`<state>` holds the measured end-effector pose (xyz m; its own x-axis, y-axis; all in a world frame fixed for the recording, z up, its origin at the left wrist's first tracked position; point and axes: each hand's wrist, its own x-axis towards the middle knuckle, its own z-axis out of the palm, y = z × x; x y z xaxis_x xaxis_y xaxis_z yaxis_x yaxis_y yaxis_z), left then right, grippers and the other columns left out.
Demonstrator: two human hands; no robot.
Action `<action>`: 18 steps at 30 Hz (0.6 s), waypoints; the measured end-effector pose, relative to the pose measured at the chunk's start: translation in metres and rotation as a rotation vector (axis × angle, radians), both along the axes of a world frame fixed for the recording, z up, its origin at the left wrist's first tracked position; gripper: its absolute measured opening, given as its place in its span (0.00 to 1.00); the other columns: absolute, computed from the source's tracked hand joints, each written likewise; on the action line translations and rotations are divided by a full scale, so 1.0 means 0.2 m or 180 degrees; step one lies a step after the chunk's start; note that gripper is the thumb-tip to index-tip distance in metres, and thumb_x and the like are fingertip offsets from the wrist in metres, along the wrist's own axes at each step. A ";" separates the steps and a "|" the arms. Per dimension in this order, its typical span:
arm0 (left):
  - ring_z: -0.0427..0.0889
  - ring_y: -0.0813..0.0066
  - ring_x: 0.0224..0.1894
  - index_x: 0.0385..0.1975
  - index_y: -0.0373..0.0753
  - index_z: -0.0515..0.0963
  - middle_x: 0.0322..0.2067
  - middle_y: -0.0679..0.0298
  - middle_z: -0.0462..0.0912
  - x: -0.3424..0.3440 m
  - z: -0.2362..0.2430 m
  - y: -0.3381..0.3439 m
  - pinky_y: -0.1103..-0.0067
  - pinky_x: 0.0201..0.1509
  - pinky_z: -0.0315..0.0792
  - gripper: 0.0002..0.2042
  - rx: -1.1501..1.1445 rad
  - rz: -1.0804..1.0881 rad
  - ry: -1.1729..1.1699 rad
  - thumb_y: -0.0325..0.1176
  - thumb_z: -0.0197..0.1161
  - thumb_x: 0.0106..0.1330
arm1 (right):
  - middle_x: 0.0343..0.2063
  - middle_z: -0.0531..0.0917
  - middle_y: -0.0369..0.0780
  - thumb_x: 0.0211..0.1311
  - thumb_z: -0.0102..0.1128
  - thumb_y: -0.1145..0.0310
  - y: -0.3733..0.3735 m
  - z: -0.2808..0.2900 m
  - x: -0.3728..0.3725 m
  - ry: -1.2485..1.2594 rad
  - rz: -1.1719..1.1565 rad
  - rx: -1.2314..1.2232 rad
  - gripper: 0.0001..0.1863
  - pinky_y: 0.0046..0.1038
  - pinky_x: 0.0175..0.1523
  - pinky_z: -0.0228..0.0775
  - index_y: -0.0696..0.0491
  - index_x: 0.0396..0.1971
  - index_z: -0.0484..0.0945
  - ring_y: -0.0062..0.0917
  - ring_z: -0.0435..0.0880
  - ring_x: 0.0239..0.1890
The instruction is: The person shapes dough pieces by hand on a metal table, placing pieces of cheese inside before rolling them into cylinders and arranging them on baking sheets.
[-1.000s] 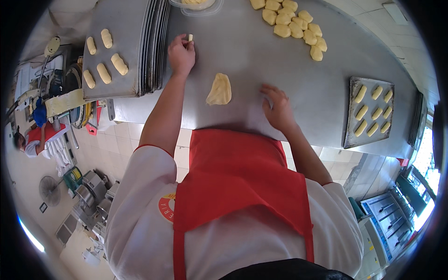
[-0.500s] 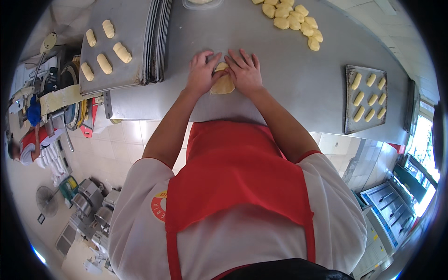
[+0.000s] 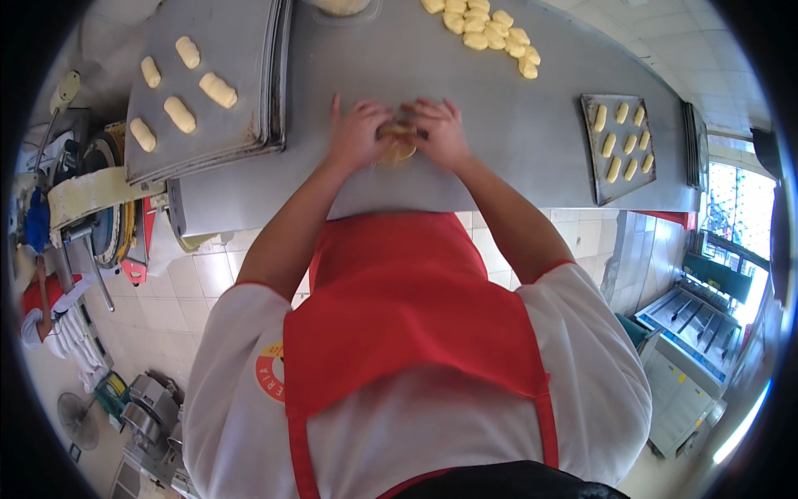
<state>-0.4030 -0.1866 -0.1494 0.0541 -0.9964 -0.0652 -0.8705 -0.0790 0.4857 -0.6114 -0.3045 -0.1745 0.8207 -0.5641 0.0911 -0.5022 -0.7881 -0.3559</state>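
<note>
A flattened piece of pale yellow dough [image 3: 401, 153] lies on the metal worktable between my two hands, near the table's front edge. My left hand [image 3: 359, 135] grips its left side, with the thumb side toward the middle. From the right, my right hand [image 3: 439, 135] holds the dough the same way, fingers bent over its far edge. The far edge looks rolled or folded, though fingers and blur partly hide it. A thin, flat part of the dough spreads toward me.
Stacked baking trays [image 3: 241, 125] at the left carry several dough rolls [image 3: 179, 115]. Several dough balls [image 3: 475, 40] cluster at the far side. A smaller tray [image 3: 592, 154] of shaped rolls lies at the right. A clear container [image 3: 345, 8] stands at the far edge. Another person's arm [image 3: 43, 299] shows at far left.
My fingers have curled in closer over the dough's far edge, and the flat part looks shorter. The whole view has shifted slightly, moving the trays and dough balls leftward.
</note>
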 end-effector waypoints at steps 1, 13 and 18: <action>0.70 0.63 0.76 0.56 0.50 0.88 0.71 0.70 0.78 -0.01 -0.08 -0.02 0.35 0.83 0.31 0.18 -0.0555 0.0168 -0.0155 0.45 0.69 0.69 | 0.71 0.79 0.29 0.68 0.70 0.46 0.02 -0.01 0.03 -0.0062 -0.0146 -0.0143 0.26 0.59 0.82 0.45 0.35 0.63 0.85 0.33 0.67 0.80; 0.65 0.63 0.81 0.63 0.53 0.84 0.74 0.71 0.75 -0.01 -0.19 0.10 0.31 0.81 0.26 0.23 -0.0750 0.0150 -0.0388 0.51 0.69 0.70 | 0.75 0.75 0.25 0.64 0.74 0.44 0.08 -0.03 -0.02 -0.0034 -0.0090 -0.0118 0.24 0.61 0.83 0.40 0.31 0.60 0.87 0.31 0.61 0.83; 0.60 0.64 0.83 0.64 0.58 0.84 0.77 0.70 0.71 0.01 -0.02 0.09 0.31 0.81 0.28 0.23 0.0135 -0.0358 -0.0179 0.52 0.69 0.70 | 0.74 0.76 0.26 0.63 0.75 0.44 0.07 0.03 -0.02 -0.0031 -0.0066 0.0311 0.25 0.61 0.83 0.41 0.31 0.60 0.87 0.31 0.60 0.83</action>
